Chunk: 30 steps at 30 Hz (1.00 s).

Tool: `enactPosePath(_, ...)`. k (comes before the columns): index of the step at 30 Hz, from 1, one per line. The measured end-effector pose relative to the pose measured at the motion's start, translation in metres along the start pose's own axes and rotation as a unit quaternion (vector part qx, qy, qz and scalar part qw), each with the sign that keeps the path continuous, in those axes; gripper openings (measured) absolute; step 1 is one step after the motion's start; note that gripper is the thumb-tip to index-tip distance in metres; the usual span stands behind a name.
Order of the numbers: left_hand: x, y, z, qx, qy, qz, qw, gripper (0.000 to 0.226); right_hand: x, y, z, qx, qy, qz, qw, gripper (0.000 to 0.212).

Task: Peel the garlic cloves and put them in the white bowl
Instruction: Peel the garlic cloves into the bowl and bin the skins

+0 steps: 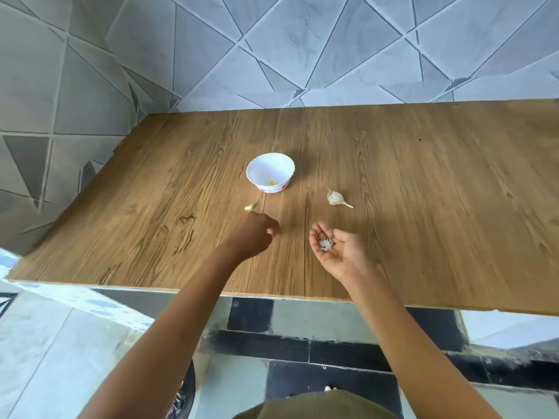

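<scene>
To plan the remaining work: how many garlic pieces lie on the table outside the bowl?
2. One clove lies in front of the bowl, one garlic head further right. The left hand may hide more.

No readable text or labels anywhere.

Whether the fingers point(273, 230) of the left hand point(252, 234) pinch anything is too small to tell.

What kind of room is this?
Likely a home kitchen or dining corner: a brown wood-grain tabletop in front of a grey geometric-tiled wall, with a small white scalloped bowl and a partly broken white garlic bulb on it.
</scene>
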<state>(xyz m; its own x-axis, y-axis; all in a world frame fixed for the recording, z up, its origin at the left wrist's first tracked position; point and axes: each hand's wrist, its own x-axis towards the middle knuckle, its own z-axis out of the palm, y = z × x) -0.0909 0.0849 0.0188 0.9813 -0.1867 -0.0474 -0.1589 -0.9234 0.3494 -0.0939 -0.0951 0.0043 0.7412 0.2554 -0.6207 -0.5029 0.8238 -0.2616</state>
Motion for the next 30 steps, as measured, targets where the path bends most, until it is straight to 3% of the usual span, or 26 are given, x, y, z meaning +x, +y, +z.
enactPosePath(4, -0.007, -0.012, 0.011, 0.031, -0.011, -0.011, 0.999, 0.033, 0.001, 0.002, 0.001, 0.0, 0.001, 0.004, 1.0, 0.032)
enactPosePath(9, -0.018, -0.013, 0.015, 0.036, -0.026, 0.049, 0.998, 0.031, 0.001, 0.004, 0.004, -0.009, -0.002, 0.01, 1.0, 0.031)
enactPosePath(17, -0.036, -0.011, 0.008, 0.04, -0.044, 0.095, 0.994, 0.015, 0.001, 0.009, 0.006, -0.013, -0.005, 0.016, 1.0, 0.031)
enactPosePath(21, -0.03, -0.008, 0.007, 0.116, -0.05, 0.13, 0.984, 0.016, -0.002, 0.009, 0.007, -0.012, -0.003, 0.016, 1.0, 0.031)
enactPosePath(25, -0.026, -0.002, 0.011, 0.226, -0.061, 0.106, 0.966, 0.025, -0.003, 0.01, 0.006, -0.009, 0.0, 0.016, 1.0, 0.032)
enactPosePath(27, -0.025, -0.009, 0.019, 0.176, -0.039, 0.079, 0.98, 0.026, -0.004, 0.009, 0.005, -0.007, -0.003, 0.019, 1.0, 0.033)
enactPosePath(30, -0.024, -0.014, 0.02, -0.035, 0.051, 0.061, 0.996, 0.021, -0.006, 0.009, 0.0, -0.013, -0.001, 0.02, 1.0, 0.033)
